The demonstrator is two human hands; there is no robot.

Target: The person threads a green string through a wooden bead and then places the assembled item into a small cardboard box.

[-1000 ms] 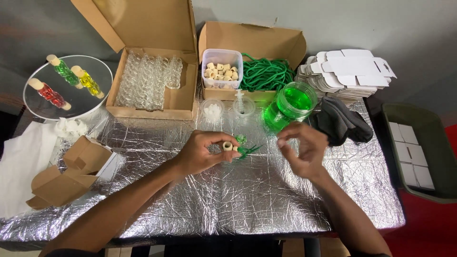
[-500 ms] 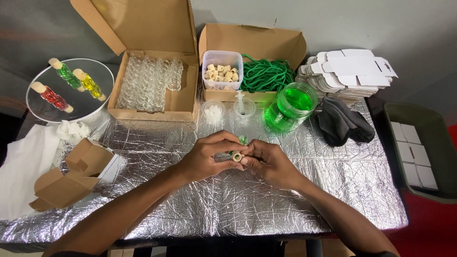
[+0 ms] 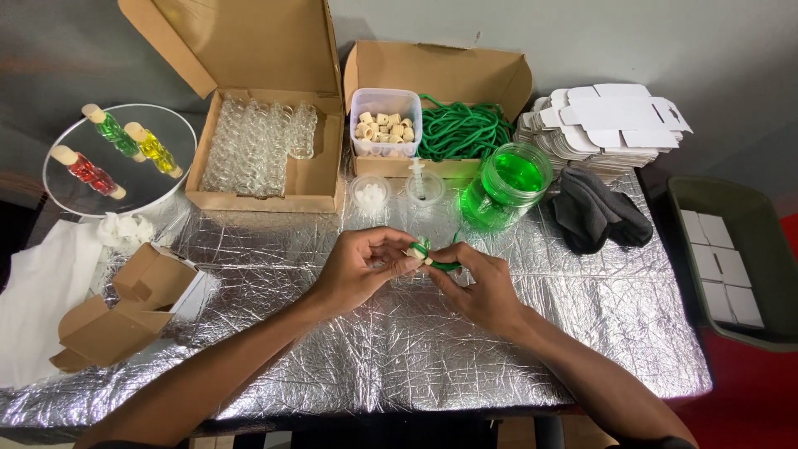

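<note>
Where the crinkled silver foil covers the table [image 3: 399,349], both hands meet at the centre of the frame: the left hand [image 3: 359,270] and the right hand [image 3: 478,287] have their fingers pinched shut on a small glass bottle [image 3: 416,254] with a pale cork, and a green cord [image 3: 439,264] is wound at its neck. The bottle lies roughly level, its long axis running left to right across the frame; which end the cork faces is hard to tell. Above, an open cardboard box [image 3: 312,179] holds rows of clear glass bottles. To its right, a plastic tub [image 3: 386,100] holds pale corks, beside a second box with a coil of green cord [image 3: 461,129]. A round jar [image 3: 505,185] holds bright green liquid. At the upper left, a round mirror plate [image 3: 71,195] carries three corked bottles, filled red, green and yellow.
</note>
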